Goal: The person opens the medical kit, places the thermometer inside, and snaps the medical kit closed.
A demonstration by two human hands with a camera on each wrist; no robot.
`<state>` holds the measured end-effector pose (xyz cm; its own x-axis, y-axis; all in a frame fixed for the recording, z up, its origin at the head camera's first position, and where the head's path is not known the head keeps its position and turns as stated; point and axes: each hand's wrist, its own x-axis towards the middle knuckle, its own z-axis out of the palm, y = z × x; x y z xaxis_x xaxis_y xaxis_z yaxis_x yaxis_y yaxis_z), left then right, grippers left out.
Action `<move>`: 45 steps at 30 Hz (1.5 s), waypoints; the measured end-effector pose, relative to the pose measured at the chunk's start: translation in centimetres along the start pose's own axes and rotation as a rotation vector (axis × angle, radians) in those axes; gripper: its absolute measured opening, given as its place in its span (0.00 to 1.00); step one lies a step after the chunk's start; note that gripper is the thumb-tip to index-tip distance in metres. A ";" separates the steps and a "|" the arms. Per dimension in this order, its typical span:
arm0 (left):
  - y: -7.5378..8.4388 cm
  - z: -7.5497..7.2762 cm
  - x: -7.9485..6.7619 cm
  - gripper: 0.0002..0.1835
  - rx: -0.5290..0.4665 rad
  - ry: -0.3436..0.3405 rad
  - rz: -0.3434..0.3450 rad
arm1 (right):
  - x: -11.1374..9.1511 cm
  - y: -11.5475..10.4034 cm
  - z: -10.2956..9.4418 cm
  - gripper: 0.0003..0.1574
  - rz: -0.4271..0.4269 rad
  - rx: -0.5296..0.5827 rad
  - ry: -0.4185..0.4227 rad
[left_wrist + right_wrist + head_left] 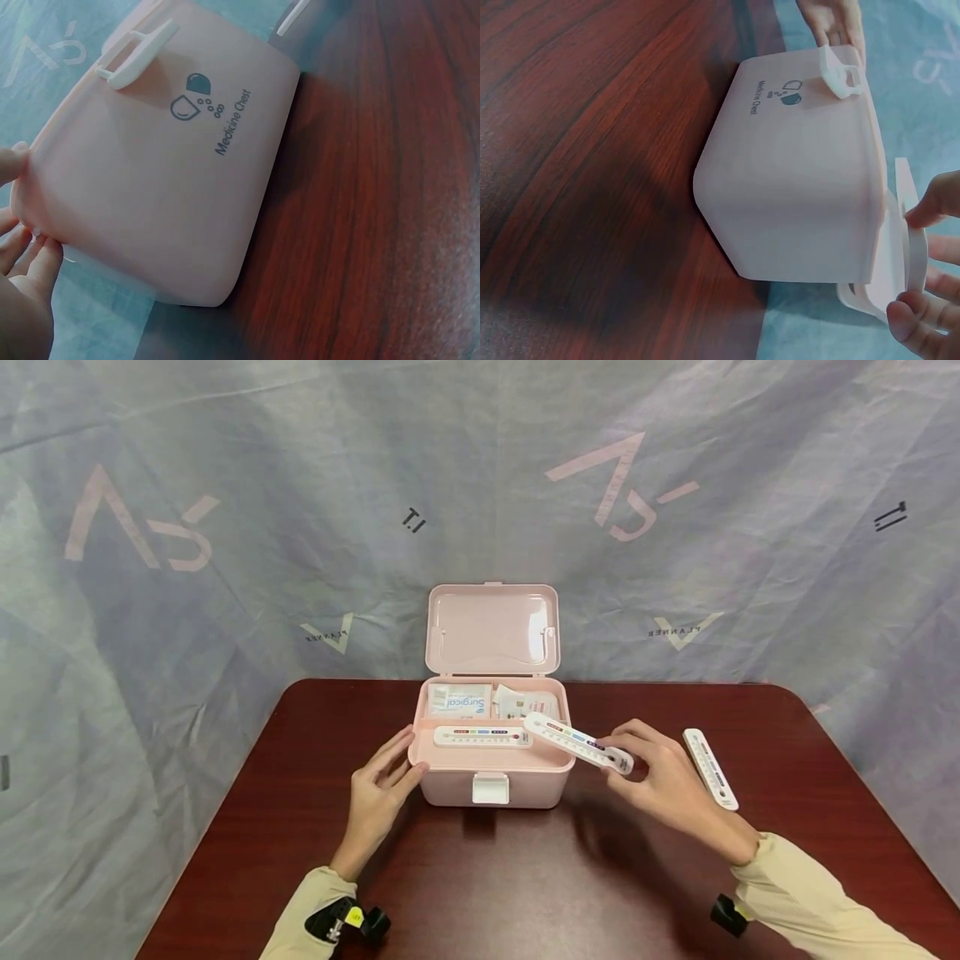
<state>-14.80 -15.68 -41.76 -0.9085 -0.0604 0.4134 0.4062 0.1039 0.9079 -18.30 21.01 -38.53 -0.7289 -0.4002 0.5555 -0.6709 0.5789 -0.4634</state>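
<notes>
A pink medicine chest stands with its lid raised. My left hand holds its front left corner, thumb over the rim and fingers against the side wall. My right hand pinches a white thermometer strip by its right end. The strip slants over the right part of the chest's rim; in the right wrist view it shows edge-on. A second thermometer lies crosswise in the chest's front compartment. To the right of my right hand, a third thermometer lies on the table.
The chest's rear compartments hold a packet marked Surgical and some white packets. A white latch juts from the chest's front. Behind the dark red table hangs a grey printed cloth.
</notes>
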 end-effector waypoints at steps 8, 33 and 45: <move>-0.1 0.0 0.1 0.27 -0.004 0.005 0.004 | 0.7 0.1 0.6 0.21 -0.039 0.041 0.006; -0.4 0.1 -0.1 0.27 -0.027 0.011 0.011 | 1.7 -0.4 1.5 0.20 -0.054 0.063 -0.011; -0.5 0.0 -0.2 0.26 -0.027 -0.002 0.026 | 1.9 -0.7 2.0 0.20 -0.061 0.071 -0.027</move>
<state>-14.87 -15.70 -42.30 -0.8980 -0.0565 0.4364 0.4318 0.0782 0.8986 -19.47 18.39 -38.51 -0.6893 -0.4524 0.5659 -0.7213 0.5015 -0.4777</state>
